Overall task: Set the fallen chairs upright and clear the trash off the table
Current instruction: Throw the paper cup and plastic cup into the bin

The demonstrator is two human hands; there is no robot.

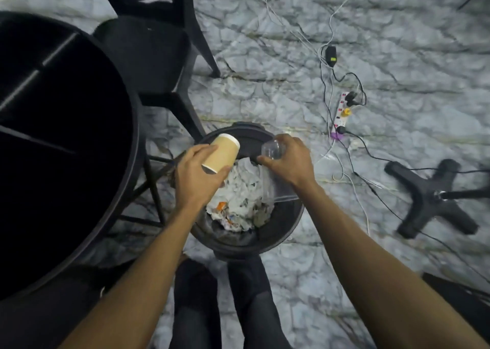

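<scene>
My left hand [196, 173] grips a tan paper cup [221, 153], tilted on its side above the black trash bin [281, 224]. A clear plastic cup [273, 149] is held in my right hand [290, 159], also over the bin's open mouth. A clear plastic piece [275, 187] hangs below that hand at the bin's right rim. Crumpled white paper and wrappers [238, 200] fill the bin. The round black table [53, 136] is at the left. A black chair [153, 46] stands upright behind it.
A white power strip [342, 115] with plugs and trailing cables lies on the marbled floor to the right. A black cross-shaped stand base [429, 197] sits at the far right. My dark-trousered legs [225, 303] are just in front of the bin.
</scene>
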